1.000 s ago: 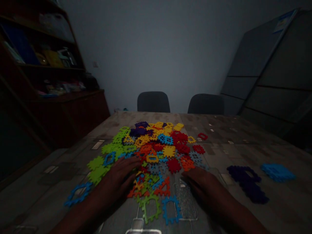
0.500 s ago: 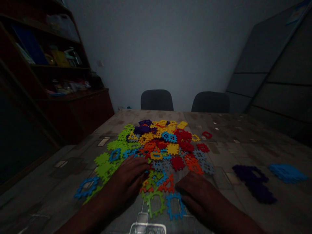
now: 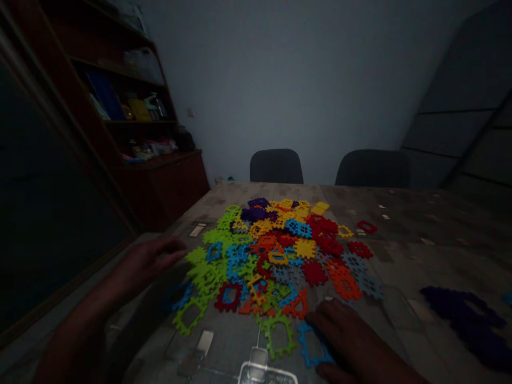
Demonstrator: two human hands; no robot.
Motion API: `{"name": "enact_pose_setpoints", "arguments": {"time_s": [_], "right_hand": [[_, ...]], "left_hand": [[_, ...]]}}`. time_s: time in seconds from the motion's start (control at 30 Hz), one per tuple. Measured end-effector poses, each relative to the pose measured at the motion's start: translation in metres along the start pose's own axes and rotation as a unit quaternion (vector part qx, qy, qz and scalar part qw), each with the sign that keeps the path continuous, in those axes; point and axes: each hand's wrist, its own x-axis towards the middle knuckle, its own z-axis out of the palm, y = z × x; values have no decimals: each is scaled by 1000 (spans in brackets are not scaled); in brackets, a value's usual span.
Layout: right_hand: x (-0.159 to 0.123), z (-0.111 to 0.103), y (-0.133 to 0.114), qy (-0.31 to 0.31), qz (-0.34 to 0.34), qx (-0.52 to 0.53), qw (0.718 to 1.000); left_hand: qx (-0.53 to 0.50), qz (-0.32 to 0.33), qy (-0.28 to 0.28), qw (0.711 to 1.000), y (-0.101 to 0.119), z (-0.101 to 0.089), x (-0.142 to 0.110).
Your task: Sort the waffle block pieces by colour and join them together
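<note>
My left hand [image 3: 154,257] is raised at the left of a heap of plastic interlocking pieces, fingers loosely stretched and nothing visible in them. Below it, a dark blue ring piece [image 3: 182,295] lies in shadow next to a green open-frame piece [image 3: 191,314]. Resting low at the front, my right hand [image 3: 344,333] has its thumb apart from its fingers. It covers the right side of a blue square frame piece [image 3: 304,344]; I cannot tell how firmly it touches it. Left of that frame lies a green frame piece [image 3: 275,353]. Orange triangle piece [image 3: 298,305] sits just beyond.
The heap holds green pieces [image 3: 208,272] at left, yellow pieces [image 3: 306,248] in the middle, red pieces [image 3: 314,272] at right. Purple pieces [image 3: 472,320] lie apart at far right. Two dark chairs [image 3: 277,165] stand behind the patterned table [image 3: 400,266]; shelves are at left.
My left hand has moved left, off the heap's front, uncovering a dark red frame and other pieces. My right hand stays by the blue frame. The view has turned left.
</note>
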Motion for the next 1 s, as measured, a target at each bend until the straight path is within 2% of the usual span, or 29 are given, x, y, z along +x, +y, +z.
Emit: {"name": "enact_pose_setpoints", "arguments": {"time_s": [0.07,0.1,0.3,0.43,0.53,0.63,0.7,0.77,0.87,0.93,1.0], "right_hand": [[-3,1,6,23,-23,-12,999],[-5,1,9,31,-29,-16,999],[-4,-5,13,23,-36,-31,999],[-2,-8,6,27,-59,-8,998],[-3,-8,4,27,-61,-6,998],[-5,-10,4,-7,-33,-20,999],[-6,-12,4,-39,-4,-20,999],[-8,-13,4,-56,19,-12,998],[-12,-12,5,-62,36,6,997],[-13,-11,4,-63,41,19,997],[-13,-14,3,-66,46,26,996]], "left_hand": [[-14,10,-76,997,-12,8,-8],[-16,10,-93,995,-19,13,-13],[-2,2,-119,993,-49,30,-40],[9,0,-104,995,-53,34,-46],[12,15,-62,998,-54,39,-48],[8,18,-12,1000,-51,42,-50],[4,14,5,1000,-42,42,-53],[0,32,23,999,-24,42,-57],[-10,119,62,991,19,49,-63],[-16,181,71,981,52,63,-67],[-2,245,60,968,86,85,-69]]}}
